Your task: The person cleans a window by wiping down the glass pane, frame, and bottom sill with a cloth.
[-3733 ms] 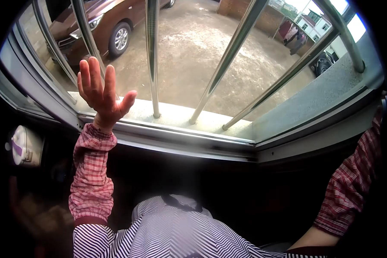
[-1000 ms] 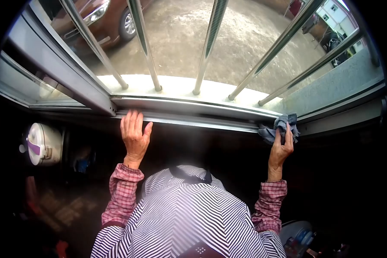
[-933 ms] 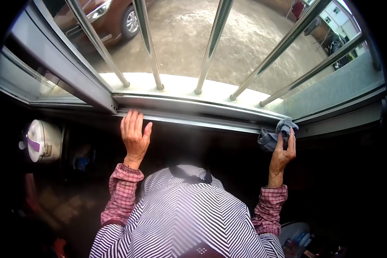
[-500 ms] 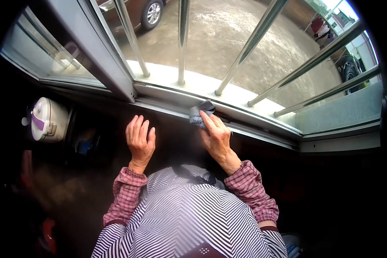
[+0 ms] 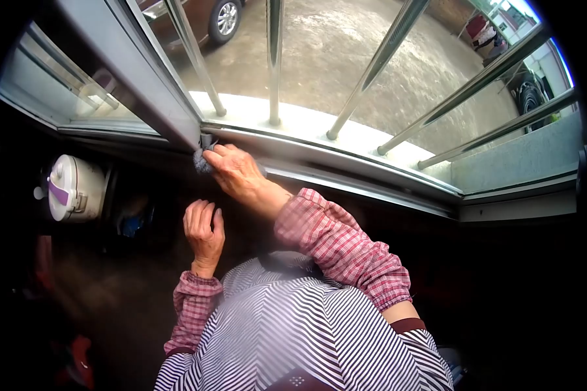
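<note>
My right hand grips a grey cloth and presses it on the window track, against the foot of the sliding window frame. Part of the cloth is hidden under the fingers. The metal window track runs from there toward the right. Below and a little left of the cloth, my left hand hovers with loosely curled fingers slightly apart, holding nothing. Checked sleeves cover both forearms.
Upright metal bars stand outside the window above a white sill. A white rice cooker with a purple handle is at the left. Outdoors, a brown car stands on concrete ground.
My right hand has slid left along the track with the grey cloth, from mid-track to the sliding frame's foot. My left hand has dropped a little lower, its fingers more curled.
</note>
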A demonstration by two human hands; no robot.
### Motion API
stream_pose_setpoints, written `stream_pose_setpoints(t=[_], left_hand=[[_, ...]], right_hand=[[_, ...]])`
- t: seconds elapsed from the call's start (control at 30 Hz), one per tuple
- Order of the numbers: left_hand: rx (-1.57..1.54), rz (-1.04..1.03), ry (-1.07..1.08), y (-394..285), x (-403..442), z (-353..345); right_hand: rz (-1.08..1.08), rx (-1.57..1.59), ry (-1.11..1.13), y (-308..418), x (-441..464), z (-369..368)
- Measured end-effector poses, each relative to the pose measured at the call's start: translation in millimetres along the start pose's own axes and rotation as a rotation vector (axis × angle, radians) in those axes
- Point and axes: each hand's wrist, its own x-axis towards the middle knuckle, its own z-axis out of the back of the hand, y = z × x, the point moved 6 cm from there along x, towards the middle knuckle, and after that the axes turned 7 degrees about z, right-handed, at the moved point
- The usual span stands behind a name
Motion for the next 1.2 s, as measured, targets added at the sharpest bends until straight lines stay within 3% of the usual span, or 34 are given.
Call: stream_pose_setpoints(t=[0.13, 0.27, 0.4, 0.5, 0.87, 1.03, 1.2], left_hand=[[-0.035, -0.038, 0.011, -14, 10, 2], [-0.08, -0.039, 0.013, -14, 8, -3], [-0.119, -0.055, 0.016, -19, 9, -6], [-0.133, -0.075, 0.02, -20, 11, -10], [-0.145, -0.077, 0.019, -19, 13, -2], [-0.075, 0.048, 0.002, 11, -13, -6], [-0.054, 0.127, 0.061, 25, -28, -15]], right_hand=[[0.018, -0.153, 0.009, 12, -26, 26], [-0.033, -0.253, -0.007, 20, -78, 96], [-0.2, -0.287, -0.044, 19, -127, 168], [-0.391, -0.077, -0.114, 21, -131, 200], [-0.01, 0.243, -0.005, 16, 2, 69], [-0.063, 0.181, 0.183, -21, 18, 6], [-0.041, 0.146, 0.235, -35, 16, -3]])
